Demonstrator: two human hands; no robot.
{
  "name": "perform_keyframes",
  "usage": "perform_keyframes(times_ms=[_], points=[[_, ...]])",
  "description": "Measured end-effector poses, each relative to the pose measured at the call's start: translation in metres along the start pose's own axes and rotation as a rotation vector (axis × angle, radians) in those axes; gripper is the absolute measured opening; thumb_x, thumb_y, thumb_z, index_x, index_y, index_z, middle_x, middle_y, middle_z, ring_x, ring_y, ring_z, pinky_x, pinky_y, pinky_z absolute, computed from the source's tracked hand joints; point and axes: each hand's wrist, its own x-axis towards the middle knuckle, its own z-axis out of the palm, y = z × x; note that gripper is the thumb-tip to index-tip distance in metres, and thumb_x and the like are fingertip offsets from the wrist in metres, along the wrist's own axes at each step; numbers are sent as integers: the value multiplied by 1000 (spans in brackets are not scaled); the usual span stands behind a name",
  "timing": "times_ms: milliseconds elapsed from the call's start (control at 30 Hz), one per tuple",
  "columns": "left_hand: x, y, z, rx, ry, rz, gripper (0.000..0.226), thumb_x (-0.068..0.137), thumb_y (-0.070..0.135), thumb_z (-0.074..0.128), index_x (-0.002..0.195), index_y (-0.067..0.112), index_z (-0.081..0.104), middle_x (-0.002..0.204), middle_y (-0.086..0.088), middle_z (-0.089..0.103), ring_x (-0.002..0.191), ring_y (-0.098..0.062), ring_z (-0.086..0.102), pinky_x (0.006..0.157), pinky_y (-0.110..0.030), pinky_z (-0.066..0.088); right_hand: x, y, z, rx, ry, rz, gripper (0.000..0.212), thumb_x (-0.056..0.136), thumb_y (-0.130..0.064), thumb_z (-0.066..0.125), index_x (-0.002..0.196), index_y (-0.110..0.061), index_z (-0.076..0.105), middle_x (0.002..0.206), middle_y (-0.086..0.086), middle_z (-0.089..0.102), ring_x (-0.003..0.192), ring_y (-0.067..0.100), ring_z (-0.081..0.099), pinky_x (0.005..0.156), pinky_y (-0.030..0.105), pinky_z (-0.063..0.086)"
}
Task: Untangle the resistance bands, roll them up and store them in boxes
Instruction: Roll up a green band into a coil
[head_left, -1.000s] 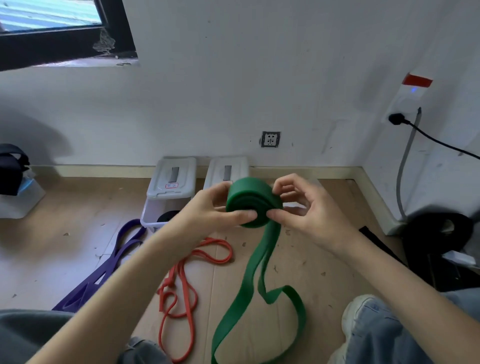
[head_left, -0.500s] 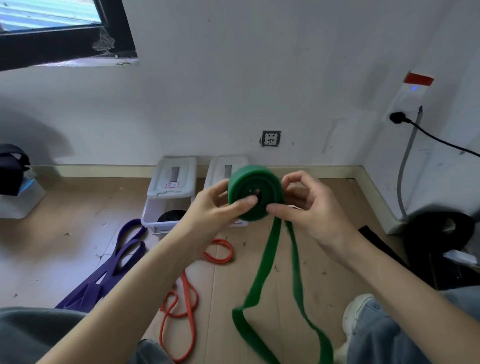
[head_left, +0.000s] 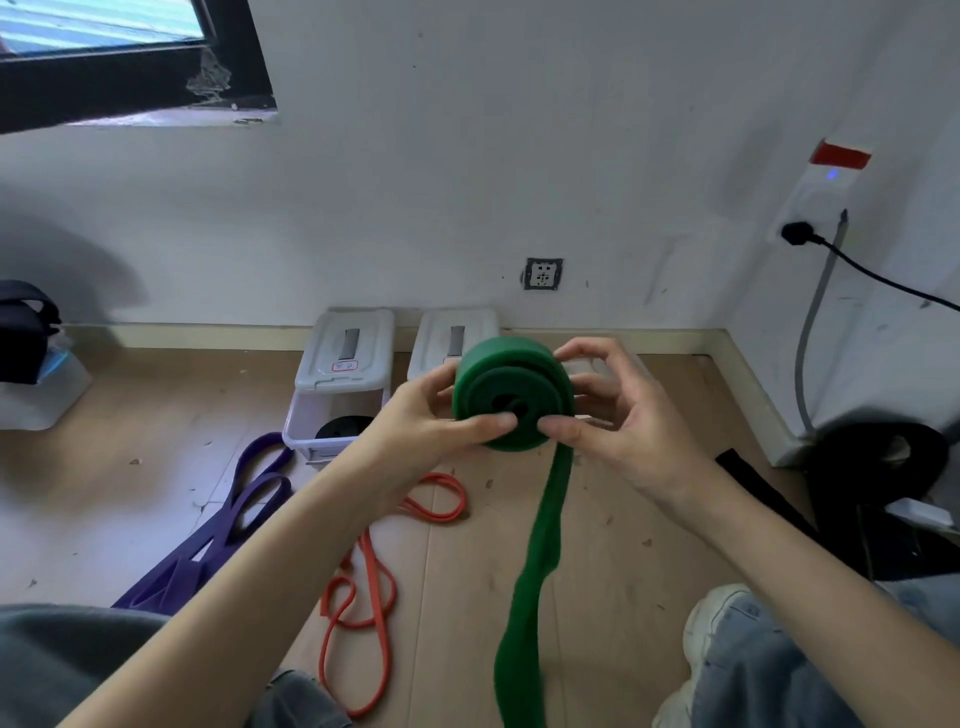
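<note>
White walls and a wooden floor are framing the scene, with 2 lidded boxes sitting against the skirting (the nearer one open, seemingly waiting for rolls). Purple band and orange band are lying loose on the boards. Between both hands, the green band is being wound into a coil, its tail hanging floorward. Left hand and right hand are pinching the coil's faces, likely keeping the turns from springing apart.
</note>
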Motion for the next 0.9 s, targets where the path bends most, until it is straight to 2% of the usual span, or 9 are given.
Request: perform_keyframes(times_ms=[100,200,300,400,600,667,767,800,900], points=[[1,-1,-5,315,-36,-29,49,67,17,78,112,23,60,105,3,68,94,-11,67,84,-29,55,2,0,-5,-377,-109,-49,48,76,-18,74,107,-48,53,109,-6,68,103,9,62,89,20,49],[-1,-3,-5,480,-64,19,40,71,17,77,109,15,64,100,0,70,93,-15,67,87,-35,54,2,3,-4,-343,-142,-26,51,76,-16,75,110,-48,54,111,-10,67,104,6,61,91,19,49],[-5,1,-5,134,4,42,36,66,26,73,101,19,68,96,-1,73,91,-14,69,73,-23,55,0,4,-5,63,-15,89,54,62,-29,78,111,-33,54,111,0,67,100,12,66,88,28,53],[-3,5,-6,-242,67,-16,41,69,21,68,108,9,64,101,-8,72,93,-21,69,70,-21,55,-2,8,2,134,64,94,50,62,-29,76,105,-22,51,106,4,69,100,15,66,88,31,53],[-5,-4,2,-341,63,-83,43,70,13,66,111,4,60,109,-16,68,100,-30,66,78,-31,58,-4,9,5,161,37,131,42,69,-17,74,102,-22,50,106,6,67,100,18,66,89,30,52],[-6,-5,-1,-209,43,-87,40,68,13,69,107,11,62,105,-8,71,97,-22,68,79,-28,57,-3,9,3,72,17,128,40,74,-3,73,101,-23,51,102,5,66,97,17,66,89,30,52],[-7,-8,-5,317,-52,-131,28,73,12,74,97,25,66,93,9,73,90,-2,67,85,-23,53,1,4,-2,-144,-37,59,41,75,0,66,102,-30,56,100,2,66,93,15,65,88,30,53],[-7,-9,-4,370,-72,-153,27,74,13,74,97,24,66,93,9,72,91,-2,67,88,-26,52,3,1,-4,-202,-56,41,42,74,-4,65,103,-35,58,100,-1,66,94,13,64,88,30,53],[-7,-9,-2,216,-58,-153,42,74,11,75,113,17,62,102,-4,71,96,-17,68,88,-38,54,5,-5,-4,-249,-103,3,40,73,-18,64,102,-46,60,103,-8,66,100,6,61,88,26,53]])
